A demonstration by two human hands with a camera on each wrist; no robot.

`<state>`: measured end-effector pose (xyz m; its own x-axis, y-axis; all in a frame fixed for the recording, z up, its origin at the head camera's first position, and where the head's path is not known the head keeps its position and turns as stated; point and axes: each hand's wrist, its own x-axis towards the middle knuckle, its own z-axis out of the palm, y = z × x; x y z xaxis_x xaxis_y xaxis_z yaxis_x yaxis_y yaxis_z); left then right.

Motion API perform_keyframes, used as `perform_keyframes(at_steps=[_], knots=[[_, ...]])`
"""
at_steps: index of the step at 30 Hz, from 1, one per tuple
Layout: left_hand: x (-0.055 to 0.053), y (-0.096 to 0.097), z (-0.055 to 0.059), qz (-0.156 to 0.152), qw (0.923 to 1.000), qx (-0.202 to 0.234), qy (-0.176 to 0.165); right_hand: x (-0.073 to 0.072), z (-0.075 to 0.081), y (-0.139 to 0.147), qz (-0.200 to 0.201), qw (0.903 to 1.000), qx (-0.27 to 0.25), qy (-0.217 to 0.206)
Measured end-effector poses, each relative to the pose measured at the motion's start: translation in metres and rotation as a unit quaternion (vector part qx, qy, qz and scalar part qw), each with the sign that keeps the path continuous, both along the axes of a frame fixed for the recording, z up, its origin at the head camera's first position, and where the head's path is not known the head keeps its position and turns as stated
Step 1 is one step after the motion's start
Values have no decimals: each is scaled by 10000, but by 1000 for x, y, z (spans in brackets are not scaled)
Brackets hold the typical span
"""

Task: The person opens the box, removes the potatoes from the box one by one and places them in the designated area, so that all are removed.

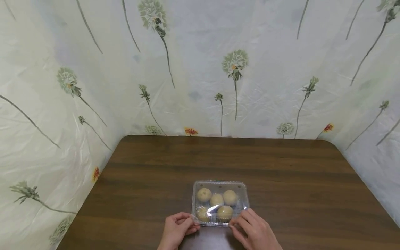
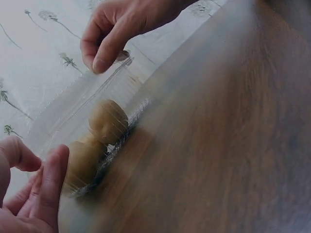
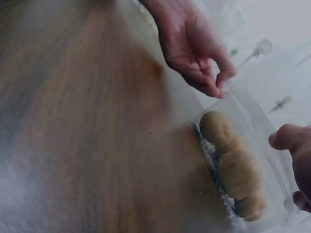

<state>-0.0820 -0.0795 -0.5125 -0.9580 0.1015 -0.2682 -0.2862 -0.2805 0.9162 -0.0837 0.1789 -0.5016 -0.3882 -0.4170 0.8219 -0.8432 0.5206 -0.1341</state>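
A clear plastic clamshell box (image 1: 242, 191) rests on the wooden table near its front. Through the lid show several round, yellowish-brown potatoes (image 1: 225, 213). My left hand (image 1: 177, 229) is at the box's near left corner, pinching the rim between thumb and fingers. At the near right corner my right hand (image 1: 253, 228) pinches the edge with its thumb and curled fingers. In the left wrist view the right hand (image 2: 119, 31) grips the lid's edge above a potato (image 2: 108, 120). The lid looks closed over the potatoes (image 3: 238, 172) in the right wrist view.
The dark brown wooden table (image 1: 150, 173) has rounded far corners. Behind it and along both sides hangs a pale plastic sheet (image 1: 193, 69) printed with dandelions and small red flowers.
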Motion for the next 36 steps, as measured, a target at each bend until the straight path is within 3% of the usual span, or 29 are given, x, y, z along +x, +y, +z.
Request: perform_keyframes(at_steps=[5,11,16,21,23,29,36], knots=[[0,0,-1,-37,9999,160,-30,-2,15,3,97,9995,-290,-114],[1,-2,-1,-133,9997,183,-65,-4,34,1,128,9980,-426,438],[0,-2,1,-227,9997,22,-117,0,40,2,-360,9930,-773,814],[-1,-3,4,-377,9992,-63,-150,3,36,11,-810,9813,-1315,1148],[-1,-5,5,-439,9989,-48,-145,4,33,16,-781,9819,-1373,1049],[-2,-7,5,-459,9989,60,-70,3,16,29,-390,9948,-934,89],[-4,-8,5,-425,9989,194,-66,-1,4,32,-274,9974,-503,-427]])
